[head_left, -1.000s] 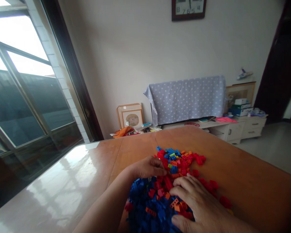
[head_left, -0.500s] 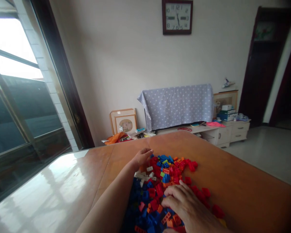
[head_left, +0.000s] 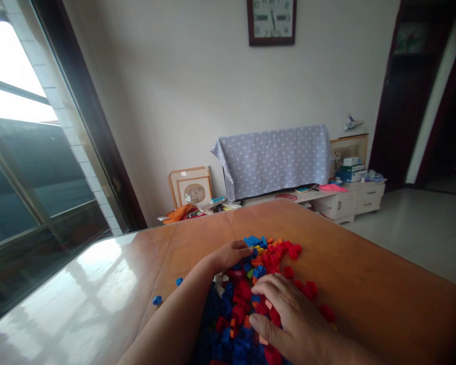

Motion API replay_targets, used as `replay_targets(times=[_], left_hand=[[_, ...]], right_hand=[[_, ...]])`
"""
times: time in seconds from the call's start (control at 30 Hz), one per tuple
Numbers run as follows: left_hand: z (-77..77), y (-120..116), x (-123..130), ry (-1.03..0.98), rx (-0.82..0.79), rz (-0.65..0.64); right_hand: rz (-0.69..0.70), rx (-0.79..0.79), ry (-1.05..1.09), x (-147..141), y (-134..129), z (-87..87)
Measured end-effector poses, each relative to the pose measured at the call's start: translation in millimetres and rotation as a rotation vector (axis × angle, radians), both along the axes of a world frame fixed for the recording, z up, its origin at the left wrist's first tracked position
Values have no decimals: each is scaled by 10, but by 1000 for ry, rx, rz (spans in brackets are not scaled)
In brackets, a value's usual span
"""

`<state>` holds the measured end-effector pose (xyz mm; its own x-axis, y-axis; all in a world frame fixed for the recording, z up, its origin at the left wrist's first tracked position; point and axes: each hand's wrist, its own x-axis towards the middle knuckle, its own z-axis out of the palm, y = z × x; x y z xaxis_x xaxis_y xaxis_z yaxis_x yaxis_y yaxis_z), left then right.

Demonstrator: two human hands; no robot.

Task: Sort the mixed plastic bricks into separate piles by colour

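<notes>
A heap of small building bricks (head_left: 241,291) lies on the wooden table (head_left: 349,258), red and blue ones mostly, with some orange, yellow, green and white. My left hand (head_left: 233,255) reaches over the far left part of the heap, its fingertips at the blue and yellow bricks; whether it grips any is hidden. Spread over the near right part, my right hand (head_left: 287,312) has its thumb apart from the fingers and touches red and orange bricks, gripping none that shows. Two loose blue pieces, one of them nearer (head_left: 157,300), sit left of my left forearm.
Behind the table stand a low white cabinet (head_left: 355,203) and something draped in a dotted grey cloth (head_left: 273,162). Picture frames (head_left: 192,190) lean against the wall under a clock (head_left: 272,23). A window is at the left.
My left hand has moved right and nearer, onto the bricks. My right thumb now shows spread out. Blue pieces have come into view left of my forearm. The view has shifted slightly.
</notes>
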<state>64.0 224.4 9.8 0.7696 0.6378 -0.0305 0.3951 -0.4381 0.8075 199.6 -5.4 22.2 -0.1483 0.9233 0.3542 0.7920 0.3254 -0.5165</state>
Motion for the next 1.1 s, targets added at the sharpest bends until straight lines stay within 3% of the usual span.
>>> replay_targets(times=[0.3,0.43,0.53,0.63,0.77,0.9,1.0,1.1], left_hand=[[384,-400,-320,53,-190,-144],[527,-381,-464,50,-319,-153],[570,-246,-433,-8,-258,-105],[541,-47,-209,20,-111,-27],[399,170,304,91,103,92],[209,232,757,141,220,67],[120,206,881,189,242,55],[125,132,824,250,238,49]], right_hand=[[29,58,31,5,-12,23],[11,92,30,-3,-5,43],[-43,125,43,-1,5,60],[-85,181,63,14,16,54],[-175,269,116,110,61,13],[-363,358,208,332,162,-10],[-489,376,233,500,250,-28],[-531,325,219,580,320,-77]])
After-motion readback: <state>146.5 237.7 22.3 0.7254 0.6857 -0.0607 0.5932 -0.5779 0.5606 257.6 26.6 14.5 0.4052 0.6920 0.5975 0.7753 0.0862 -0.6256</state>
